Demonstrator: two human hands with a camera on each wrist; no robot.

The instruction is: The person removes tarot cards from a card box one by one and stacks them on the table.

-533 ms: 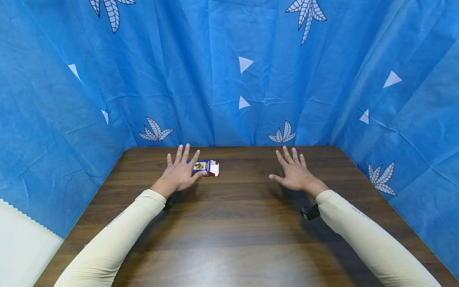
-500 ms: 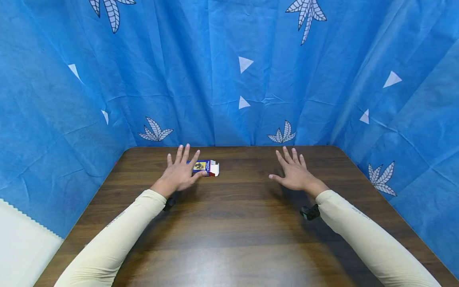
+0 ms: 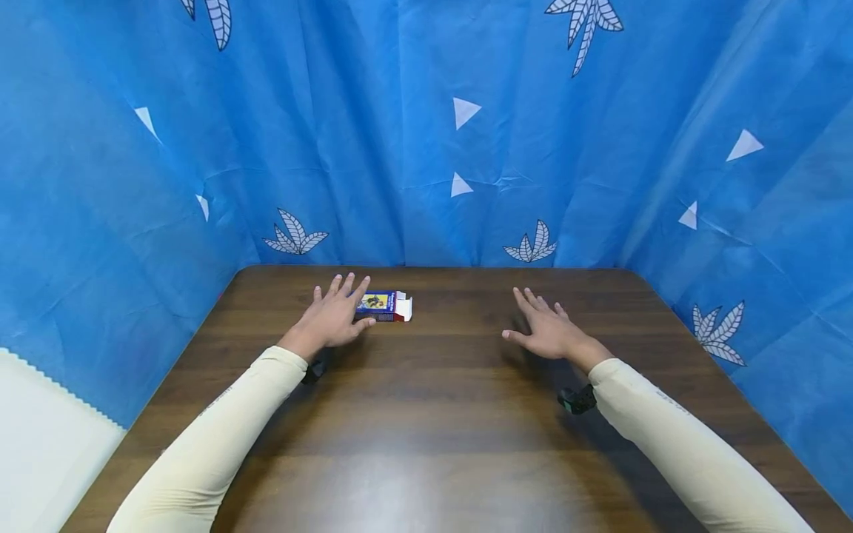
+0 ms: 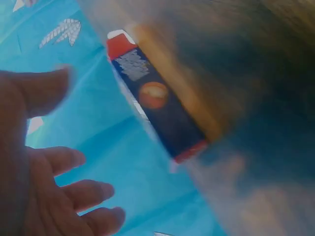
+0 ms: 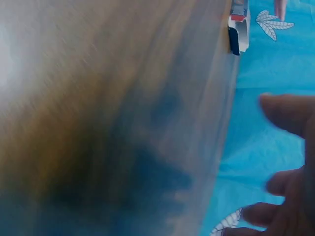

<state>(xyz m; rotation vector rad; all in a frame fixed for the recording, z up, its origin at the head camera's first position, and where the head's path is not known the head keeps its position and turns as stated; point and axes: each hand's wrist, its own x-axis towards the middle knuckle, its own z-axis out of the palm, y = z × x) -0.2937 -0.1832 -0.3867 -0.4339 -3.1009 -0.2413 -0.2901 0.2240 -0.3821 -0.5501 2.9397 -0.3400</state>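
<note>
Toward the far edge of the desk (image 3: 426, 400), I see the blue printed carton (image 3: 382, 304) lying flat, presumably for steadiness, beside my left hand (image 3: 331, 317); my right hand (image 3: 549, 331) likewise grips nothing, both hands' fingers extended.

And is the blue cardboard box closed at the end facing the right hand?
No, a white flap sticks out of the cardboard box at that end.

My left sleeve (image 3: 213, 437), lower left of the frame, and right sleeve (image 3: 680, 444), lower right, are cream, the latter lettered (image 3: 671, 400) darkly. I wear a black left wrist device (image 3: 313, 371) and matching right wrist device (image 3: 578, 400).
</note>
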